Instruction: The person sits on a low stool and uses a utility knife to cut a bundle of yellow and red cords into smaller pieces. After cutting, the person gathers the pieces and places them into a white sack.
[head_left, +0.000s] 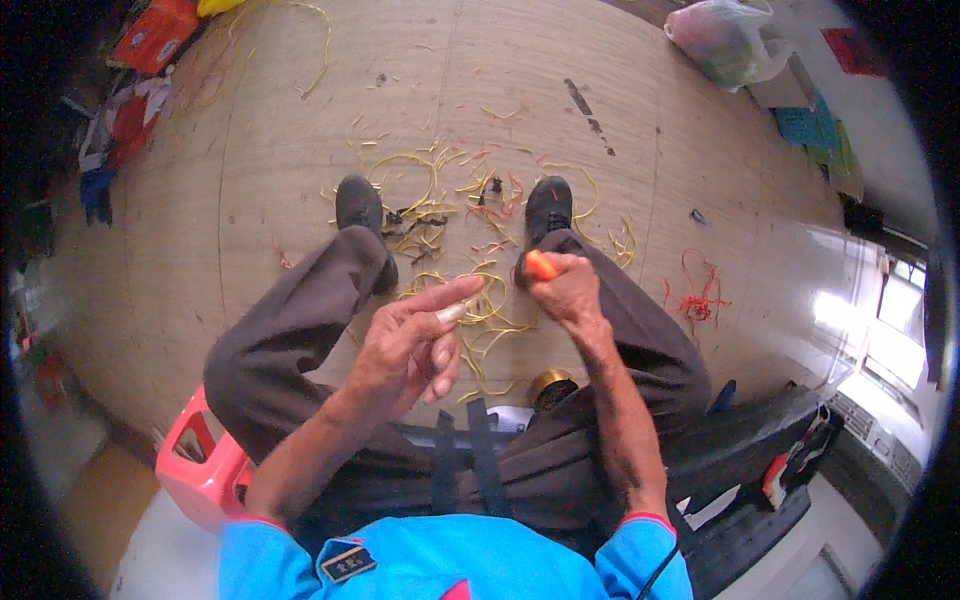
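Observation:
My left hand point(405, 345) hangs above the floor between my knees. Its index finger and thumb stretch forward with a gap between them, and the other fingers curl loosely. A pale patch, perhaps tape, covers the thumb near its tip. I see nothing held in it. Over my right knee, my right hand point(570, 295) is closed in a fist around an orange-handled tool point(541, 266); the rest of that tool is hidden. Beneath and ahead of both hands, yellow wire pieces point(490, 345) lie in loops and short bits.
Black scraps point(420, 225) lie between my shoes. A red wire tangle point(698, 300) is on the floor at right. Beside my left thigh stands a pink plastic stool point(205, 470). A brass-coloured round object point(552, 388) sits under my right thigh. Far right is a plastic bag point(720, 40).

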